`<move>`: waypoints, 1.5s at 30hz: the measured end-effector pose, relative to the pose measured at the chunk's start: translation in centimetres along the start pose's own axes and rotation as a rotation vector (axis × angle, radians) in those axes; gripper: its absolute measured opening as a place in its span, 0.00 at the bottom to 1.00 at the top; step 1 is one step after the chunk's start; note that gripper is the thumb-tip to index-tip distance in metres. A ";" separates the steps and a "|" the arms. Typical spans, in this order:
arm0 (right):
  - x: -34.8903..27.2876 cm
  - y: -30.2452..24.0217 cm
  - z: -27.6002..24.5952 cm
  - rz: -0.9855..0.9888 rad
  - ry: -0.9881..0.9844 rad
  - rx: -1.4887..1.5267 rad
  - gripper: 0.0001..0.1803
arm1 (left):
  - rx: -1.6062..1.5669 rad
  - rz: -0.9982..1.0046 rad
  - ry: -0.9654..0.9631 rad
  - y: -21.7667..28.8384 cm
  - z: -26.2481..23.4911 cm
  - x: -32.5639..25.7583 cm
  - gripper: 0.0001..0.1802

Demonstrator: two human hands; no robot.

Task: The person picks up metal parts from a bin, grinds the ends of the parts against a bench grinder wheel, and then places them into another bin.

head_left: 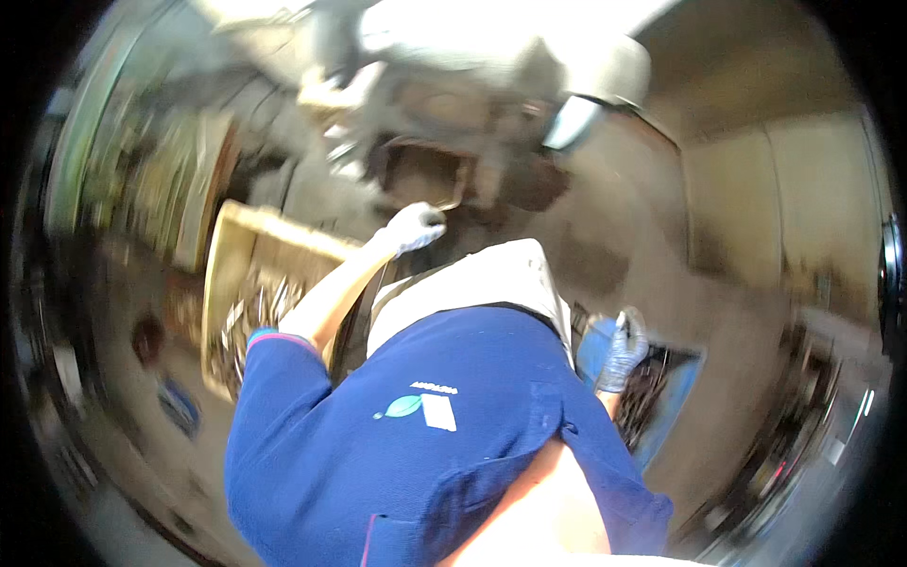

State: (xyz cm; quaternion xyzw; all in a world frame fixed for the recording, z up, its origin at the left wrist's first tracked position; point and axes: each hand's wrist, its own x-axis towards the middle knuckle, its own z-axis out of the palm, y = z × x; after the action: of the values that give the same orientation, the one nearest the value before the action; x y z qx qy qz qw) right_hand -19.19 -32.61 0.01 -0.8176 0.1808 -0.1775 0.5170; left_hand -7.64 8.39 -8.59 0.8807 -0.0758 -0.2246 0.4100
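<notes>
My left hand [414, 229], in a pale knitted glove, reaches forward with curled fingers, close to a dark, square-edged tray or opening [425, 175] on the machine. Whatever lies inside those fingers is hidden; a thin light edge shows just past them. Low on my right side, my right hand [624, 352] is in a grey-white glove. It hangs over the near-left part of a blue bin [682, 392] filled with dark slender metal pieces [644, 392]. Blur hides whether its fingers hold anything.
A cream-coloured crate [219, 283] of shiny metal pieces [257, 302] stands at my left, under my forearm. Ahead rises a large pale machine [453, 38], brightly lit and smeared. A tan panel [775, 189] stands at the far right. A blue object [178, 406] lies on the left floor.
</notes>
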 end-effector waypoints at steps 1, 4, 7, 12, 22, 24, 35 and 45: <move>0.0 0.0 2.7 0.269 -0.106 0.373 0.09 | -0.048 -0.020 0.079 -1.1 -0.8 -1.4 0.16; 1.5 2.2 5.1 -0.081 -0.397 -0.029 0.11 | -0.241 -0.193 0.335 -1.8 -2.3 -8.5 0.15; 1.8 -1.8 4.0 -0.178 -0.590 -0.131 0.10 | -0.357 -0.212 0.657 0.4 -4.6 -18.2 0.12; 4.3 -1.0 10.2 -0.248 -0.699 -0.201 0.09 | -0.310 -0.379 1.187 -8.9 -5.8 -28.0 0.08; 4.6 -1.9 14.5 -0.328 -0.882 -0.297 0.08 | 0.302 -0.992 0.764 -23.6 -8.3 -34.1 0.16; 4.0 -2.7 14.0 -0.400 -0.904 -0.338 0.08 | 0.322 -1.019 0.594 -23.9 -9.1 -31.9 0.15; 3.2 -2.9 10.3 -0.325 -0.820 -0.479 0.09 | 0.333 -1.094 0.246 -26.4 -9.0 -26.8 0.17; 2.7 -0.3 8.6 -0.266 -0.760 -0.436 0.09 | 0.274 -1.149 -0.012 -21.9 -10.4 -24.5 0.21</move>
State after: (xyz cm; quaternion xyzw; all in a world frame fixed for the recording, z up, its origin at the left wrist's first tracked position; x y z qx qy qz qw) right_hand -12.71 -27.08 -2.83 -0.9305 -0.0952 0.1123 0.3353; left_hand -25.74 37.60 -11.09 0.8243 0.3827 -0.4039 0.1049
